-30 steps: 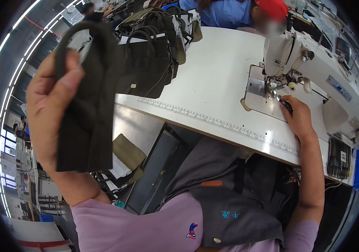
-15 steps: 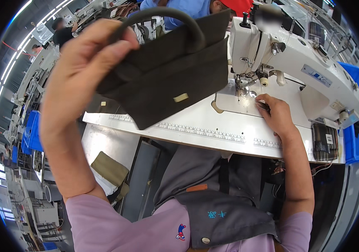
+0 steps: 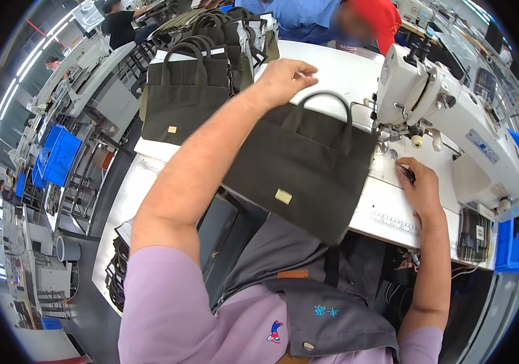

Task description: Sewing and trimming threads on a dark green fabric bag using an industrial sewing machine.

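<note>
My left hand (image 3: 290, 79) is just above a dark olive-black tote bag (image 3: 296, 170), fingers loosely curled and apart, with nothing visible in them. The bag has a looped handle and a small pale gold plate; it lies at the table's front edge, left of the white sewing machine (image 3: 423, 82), its lower part overhanging my lap. My right hand (image 3: 417, 179) is closed around a small dark metal tool (image 3: 407, 173) on the machine bed, right of the needle area.
Stacked similar bags (image 3: 183, 100) stand at the table's (image 3: 332, 57) back left. A co-worker (image 3: 290, 15) in blue sits across from me. Blue bins (image 3: 59, 155) stand at left, another (image 3: 511, 242) at the right end, beside a plaid item (image 3: 475, 233).
My left hand has moved rightward from the raised left, turning the bag and letting it go at the table's front edge. My right hand stays by the machine with the tool.
</note>
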Demonstrator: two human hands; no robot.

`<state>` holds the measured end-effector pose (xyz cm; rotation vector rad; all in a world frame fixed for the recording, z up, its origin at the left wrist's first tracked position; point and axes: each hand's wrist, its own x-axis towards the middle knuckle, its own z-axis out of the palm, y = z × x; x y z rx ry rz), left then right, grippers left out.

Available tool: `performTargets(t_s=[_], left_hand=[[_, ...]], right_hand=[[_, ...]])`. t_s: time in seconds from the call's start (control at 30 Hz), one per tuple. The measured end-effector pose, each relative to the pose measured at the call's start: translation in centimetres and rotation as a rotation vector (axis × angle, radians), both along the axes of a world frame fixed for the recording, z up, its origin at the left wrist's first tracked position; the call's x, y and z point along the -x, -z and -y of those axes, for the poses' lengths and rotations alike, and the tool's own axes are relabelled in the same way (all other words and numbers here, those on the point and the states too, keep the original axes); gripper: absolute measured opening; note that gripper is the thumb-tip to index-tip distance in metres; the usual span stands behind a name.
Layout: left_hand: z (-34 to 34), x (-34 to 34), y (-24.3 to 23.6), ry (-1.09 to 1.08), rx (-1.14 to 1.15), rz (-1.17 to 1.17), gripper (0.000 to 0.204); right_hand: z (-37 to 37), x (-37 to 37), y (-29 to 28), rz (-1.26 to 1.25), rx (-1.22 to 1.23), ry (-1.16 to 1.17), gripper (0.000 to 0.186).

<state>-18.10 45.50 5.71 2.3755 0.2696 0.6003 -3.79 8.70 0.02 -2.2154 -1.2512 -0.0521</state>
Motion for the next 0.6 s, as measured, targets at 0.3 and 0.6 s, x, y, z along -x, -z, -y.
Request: performTargets(t_s=[0.3,0.6], left_hand=[[-2.7,10.6,3.2,-0.721,-0.519,-0.186,0.041],[-4.4,12.8,3.9,-0.333,0.454,0.225,0.018]], right_hand=[[0.4,0.7,-0.8,-0.226,-0.117,-0.058,0.011],[-11.8,10.9,-7.3,0.152,-0.052,-0.541,0.019]])
